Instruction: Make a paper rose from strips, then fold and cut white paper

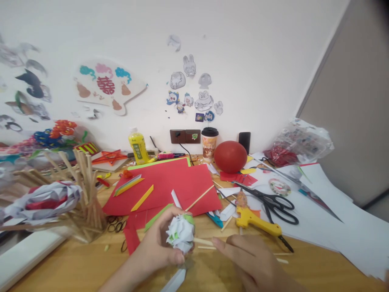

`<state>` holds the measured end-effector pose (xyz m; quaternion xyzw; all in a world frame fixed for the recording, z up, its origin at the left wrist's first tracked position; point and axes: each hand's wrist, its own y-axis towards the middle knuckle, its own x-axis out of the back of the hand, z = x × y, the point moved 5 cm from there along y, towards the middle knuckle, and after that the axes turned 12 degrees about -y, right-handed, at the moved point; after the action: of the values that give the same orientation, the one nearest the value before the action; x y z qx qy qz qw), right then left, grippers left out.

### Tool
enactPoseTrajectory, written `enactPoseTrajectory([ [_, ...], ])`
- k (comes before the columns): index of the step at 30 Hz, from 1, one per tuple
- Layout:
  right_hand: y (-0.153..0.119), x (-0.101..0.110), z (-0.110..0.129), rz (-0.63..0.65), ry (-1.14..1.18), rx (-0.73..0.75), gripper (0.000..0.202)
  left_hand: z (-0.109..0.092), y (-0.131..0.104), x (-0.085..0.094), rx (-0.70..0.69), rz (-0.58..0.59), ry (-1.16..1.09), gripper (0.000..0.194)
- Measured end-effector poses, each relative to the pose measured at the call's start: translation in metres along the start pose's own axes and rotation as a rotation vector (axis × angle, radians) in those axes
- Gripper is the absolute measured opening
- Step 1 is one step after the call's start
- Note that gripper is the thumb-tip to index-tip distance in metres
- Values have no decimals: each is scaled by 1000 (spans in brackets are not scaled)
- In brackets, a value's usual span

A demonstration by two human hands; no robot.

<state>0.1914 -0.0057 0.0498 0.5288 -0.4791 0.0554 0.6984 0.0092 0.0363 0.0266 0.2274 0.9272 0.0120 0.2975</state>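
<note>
A ball (180, 235) of folded white and green paper is in the left hand (156, 241), over the near part of the table (212, 280); that hand curls snugly around it, fingers near its 11 o'clock, thumb near its 6. The right hand (253, 257), at the ball's 3 o'clock, has its fingertips drawn in on a pale stick (203, 241), whose other end meets the ball's edge; whether it goes in, I cannot tell. The ball should be very light, not slippery, springy on the outside and easily crushed, so a loose cupping hold low on its sides would spare the folds. The stick looks stiff but thin, likely to snap if bent; its outer end is the place to pinch. From the ball, a clear holder (88, 233) at 10 o'clock is packed with upright wooden sticks (88, 178). At 11 stands a capped bottle (139, 148), its label and body yellow. At 1 a cup (209, 146) wears a black lid (209, 132), so its contents are hidden. At 2, by the wall, clear packaging (306, 140) holds small pieces too blurred to name.
</note>
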Motion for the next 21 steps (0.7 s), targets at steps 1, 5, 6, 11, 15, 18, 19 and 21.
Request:
enactPoseTrajectory([
  [1,0,0,0,3,1,2,35,1,-1,1,-3,-1,1,50],
  [5,1,0,-1,22,16,6,35,2,-2,4,-10,-33,53,52],
  [6,1,0,-1,22,18,2,36,2,-2,5,-12,-46,69,53],
  [11,3,0,-2,32,13,-6,36,0,0,8,-7,-77,134,55],
  [15,3,-2,-3,47,21,-6,37,2,0,11,-6,-80,153,53],
  [18,2,-5,-5,79,25,-24,38,4,0,14,-28,-68,156,52],
  [19,1,-6,-5,88,26,-28,39,4,0,14,-34,-64,156,52],
  [21,1,-7,-5,92,27,-24,39,5,0,15,-34,-59,161,54],
])
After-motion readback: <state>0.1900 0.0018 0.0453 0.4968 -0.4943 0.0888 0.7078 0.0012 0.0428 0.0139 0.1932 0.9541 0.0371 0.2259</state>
